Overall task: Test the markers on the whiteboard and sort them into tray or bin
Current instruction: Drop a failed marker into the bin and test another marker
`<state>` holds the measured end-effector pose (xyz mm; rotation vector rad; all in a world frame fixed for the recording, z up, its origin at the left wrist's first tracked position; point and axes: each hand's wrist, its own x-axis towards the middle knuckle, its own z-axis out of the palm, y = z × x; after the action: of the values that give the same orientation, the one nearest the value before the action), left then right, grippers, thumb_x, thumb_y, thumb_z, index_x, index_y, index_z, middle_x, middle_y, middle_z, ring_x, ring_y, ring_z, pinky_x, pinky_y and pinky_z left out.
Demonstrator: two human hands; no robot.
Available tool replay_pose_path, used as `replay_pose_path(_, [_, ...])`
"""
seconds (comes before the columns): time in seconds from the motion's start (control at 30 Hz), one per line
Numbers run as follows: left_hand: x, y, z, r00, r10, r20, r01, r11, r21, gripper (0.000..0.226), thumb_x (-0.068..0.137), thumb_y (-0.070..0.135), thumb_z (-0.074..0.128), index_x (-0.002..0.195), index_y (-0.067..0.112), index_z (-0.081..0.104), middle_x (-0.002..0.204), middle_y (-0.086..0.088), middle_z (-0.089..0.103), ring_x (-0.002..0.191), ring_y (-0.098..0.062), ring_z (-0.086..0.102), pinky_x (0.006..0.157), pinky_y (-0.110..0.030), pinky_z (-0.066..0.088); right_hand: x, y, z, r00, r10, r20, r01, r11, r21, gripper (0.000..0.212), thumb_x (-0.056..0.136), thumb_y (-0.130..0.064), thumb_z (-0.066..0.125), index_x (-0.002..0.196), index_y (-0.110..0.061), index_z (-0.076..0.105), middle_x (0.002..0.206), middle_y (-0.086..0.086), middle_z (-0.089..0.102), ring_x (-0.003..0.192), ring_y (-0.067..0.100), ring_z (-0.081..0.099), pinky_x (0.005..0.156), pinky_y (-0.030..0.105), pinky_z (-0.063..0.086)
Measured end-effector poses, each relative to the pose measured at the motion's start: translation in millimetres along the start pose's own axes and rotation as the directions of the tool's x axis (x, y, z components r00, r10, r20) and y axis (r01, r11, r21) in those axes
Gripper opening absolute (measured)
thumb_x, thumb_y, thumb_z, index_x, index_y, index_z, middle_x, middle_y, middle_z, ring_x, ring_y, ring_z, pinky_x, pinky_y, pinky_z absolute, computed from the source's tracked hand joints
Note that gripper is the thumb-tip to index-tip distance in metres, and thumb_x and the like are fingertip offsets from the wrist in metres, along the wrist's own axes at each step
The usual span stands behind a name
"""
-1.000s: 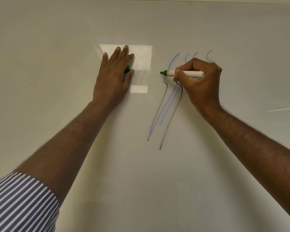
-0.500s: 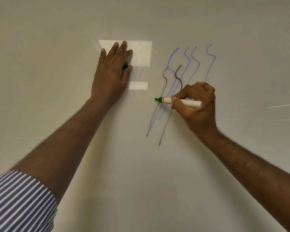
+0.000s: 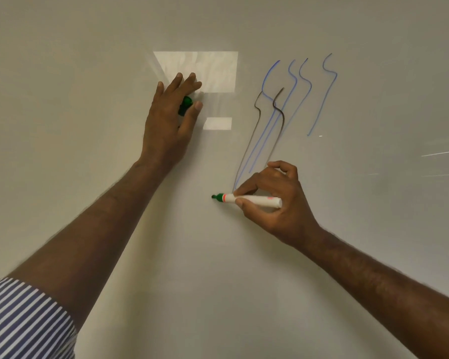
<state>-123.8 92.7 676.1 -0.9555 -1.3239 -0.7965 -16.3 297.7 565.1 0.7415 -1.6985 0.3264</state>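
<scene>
— Right hand [image 3: 275, 203]?
— Its grip pinches a white-barrelled green-tipped marker [image 3: 246, 199], tip on the pale glossy whiteboard [image 3: 166, 255] below wavy blue and grey lines [image 3: 272, 120].
— Left hand [image 3: 170, 117]?
— Fingers straight — pressing a small green cap [image 3: 186, 104] against the whiteboard.

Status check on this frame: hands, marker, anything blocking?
Right hand grips green marker, tip at whiteboard. Left hand flat on board, green cap under fingers. No green line visible. Nothing blocking.
</scene>
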Motion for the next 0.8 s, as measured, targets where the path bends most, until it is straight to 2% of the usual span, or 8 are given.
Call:
replay_pose_path(0.1, [-17.7, 4.7, -4.2, 0.998, -0.065, -0.025, 0.061, 0.988, -0.141, 0.036, 0.107, 0.028, 0.046, 0.139, 0.016, 0.057, 0.150, 0.003, 0.052, 0.145, -0.009, 0.040, 0.125, -0.045, 0.020, 3.1, -3.6, -9.7, 0.998, 0.013, -0.058, -0.009, 0.998, 0.055, 0.009, 0.086, -0.030, 0.072, 0.092, -0.023, 0.073, 0.088, -0.011, 0.073, 0.086, 0.010, 0.065, 0.106, 0.040, 0.032])
replay_pose_path(0.23, [-45.6, 24.5, -11.2, 0.987, -0.153, -0.056, 0.126, 0.935, -0.330, 0.034, 0.107, 0.017, 0.046, 0.137, 0.007, 0.059, 0.144, -0.001, 0.058, 0.138, -0.011, 0.049, 0.115, -0.048, 0.039, 3.8, -8.4, -19.8, 0.986, 0.063, -0.152, -0.049, 0.994, 0.097, 0.006, 0.085, -0.018, 0.077, 0.091, -0.020, 0.075, 0.091, -0.018, 0.071, 0.090, 0.002, 0.059, 0.099, 0.034, 0.033])
replay_pose_path(0.3, [-61.6, 35.6, -13.3, 0.980, -0.187, -0.062, 0.147, 0.904, -0.402, 0.033, 0.107, 0.012, 0.045, 0.135, 0.003, 0.058, 0.142, -0.003, 0.059, 0.135, -0.013, 0.053, 0.110, -0.049, 0.045, -0.2, -10.4, -23.8, 0.980, 0.091, -0.179, -0.069, 0.990, 0.125, 0.008, 0.084, -0.015, 0.079, 0.091, -0.018, 0.076, 0.094, -0.023, 0.070, 0.090, 0.000, 0.060, 0.096, 0.038, 0.037])
replay_pose_path(0.37, [-78.7, 45.7, -14.0, 0.971, -0.234, -0.054, 0.174, 0.841, -0.512, 0.032, 0.108, 0.008, 0.041, 0.135, -0.002, 0.056, 0.141, -0.008, 0.060, 0.132, -0.020, 0.056, 0.109, -0.052, 0.045, -7.2, -11.9, -26.3, 0.972, 0.119, -0.201, -0.090, 0.985, 0.147, 0.009, 0.085, -0.013, 0.080, 0.092, -0.017, 0.077, 0.095, -0.020, 0.071, 0.091, 0.004, 0.062, 0.091, 0.045, 0.043])
replay_pose_path(0.53, [-116.9, 70.0, -16.3, 0.935, -0.353, 0.008, 0.249, 0.643, -0.724, 0.039, 0.111, 0.014, 0.027, 0.139, -0.006, 0.044, 0.146, -0.016, 0.053, 0.133, -0.030, 0.055, 0.113, -0.055, 0.041, -34.3, -19.5, -26.5, 0.955, 0.206, -0.213, -0.137, 0.944, 0.300, 0.009, 0.088, -0.016, 0.076, 0.096, -0.020, 0.076, 0.095, -0.008, 0.076, 0.092, 0.030, 0.069, 0.085, 0.062, 0.046])
replay_pose_path(0.6, [-132.1, 76.9, -16.6, 0.923, -0.384, 0.037, 0.271, 0.576, -0.772, 0.042, 0.110, 0.018, 0.021, 0.140, -0.005, 0.039, 0.149, -0.016, 0.050, 0.136, -0.031, 0.052, 0.115, -0.055, 0.038, -49.2, -24.9, -24.0, 0.948, 0.237, -0.213, -0.156, 0.928, 0.337, 0.009, 0.089, -0.017, 0.074, 0.097, -0.019, 0.076, 0.095, -0.003, 0.077, 0.092, 0.034, 0.068, 0.082, 0.062, 0.046])
replay_pose_path(0.7, [-155.0, 85.3, -16.1, 0.896, -0.434, 0.092, 0.310, 0.464, -0.830, 0.044, 0.109, 0.021, 0.015, 0.142, 0.001, 0.036, 0.153, -0.015, 0.046, 0.140, -0.032, 0.048, 0.118, -0.058, 0.031, -69.3, -35.4, -17.4, 0.929, 0.306, -0.207, -0.203, 0.891, 0.405, 0.014, 0.088, -0.024, 0.076, 0.101, -0.028, 0.074, 0.098, 0.004, 0.076, 0.096, 0.040, 0.067, 0.081, 0.062, 0.049])
replay_pose_path(0.8, [-173.8, 94.5, -15.0, 0.858, -0.489, 0.161, 0.355, 0.335, -0.873, 0.045, 0.110, 0.022, 0.011, 0.143, 0.005, 0.036, 0.155, -0.015, 0.044, 0.142, -0.033, 0.044, 0.119, -0.062, 0.027, -84.8, -46.1, -9.4, 0.914, 0.352, -0.202, -0.240, 0.870, 0.431, 0.015, 0.085, -0.029, 0.076, 0.100, -0.033, 0.074, 0.096, -0.003, 0.074, 0.094, 0.037, 0.067, 0.078, 0.056, 0.052])
